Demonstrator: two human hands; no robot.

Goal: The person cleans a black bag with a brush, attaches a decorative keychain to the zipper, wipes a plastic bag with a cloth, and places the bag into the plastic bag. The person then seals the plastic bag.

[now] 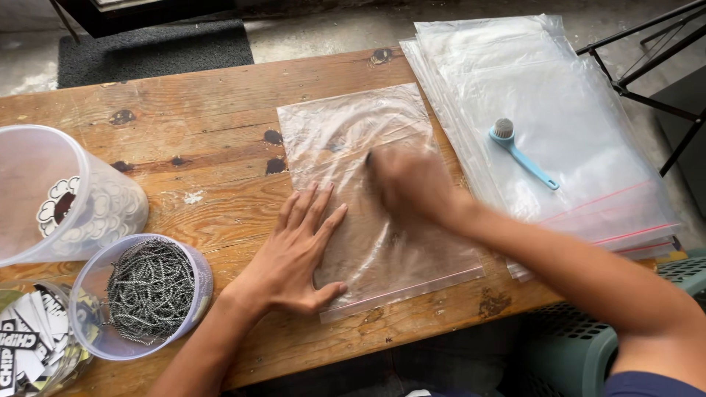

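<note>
A clear plastic zip bag (353, 132) with a red seal strip lies flat on the wooden table (198, 103). My left hand (298, 254) rests flat on the bag's left edge, fingers spread, pressing it down. My right hand (408, 184) is on top of the bag's middle, blurred by motion; a small dark tip shows at its fingers, and I cannot tell what it is.
A stack of clear zip bags (588, 117) lies at the right, a small blue brush (523, 154) on top. At the left are a tub of metal chains (151, 290), a tub of round pieces (66, 198) and a jar of stickers (33, 345). A teal crate (573, 353) sits below.
</note>
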